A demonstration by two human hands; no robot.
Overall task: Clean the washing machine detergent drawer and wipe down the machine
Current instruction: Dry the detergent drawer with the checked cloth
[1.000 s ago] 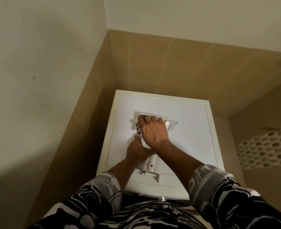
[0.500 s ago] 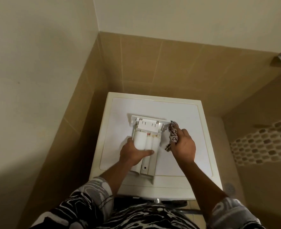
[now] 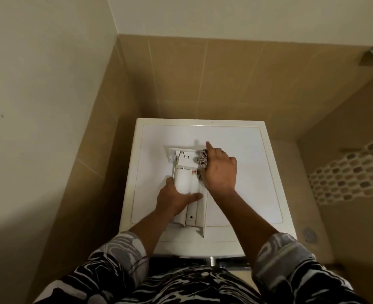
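White plastic detergent drawer (image 3: 186,183) out of machine, lying on flat white washing machine top (image 3: 246,172). Left hand (image 3: 174,199) grips drawer's near half, steadying. Right hand (image 3: 219,170) clutches patterned cloth (image 3: 203,160) against drawer's right side, index finger extended. Drawer cleaning underway; refitting and machine wipe-down apparently left.

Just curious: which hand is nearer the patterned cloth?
Right. The right hand holds the cloth against the drawer; the left hand grips the drawer nearer the person, clear of the cloth.
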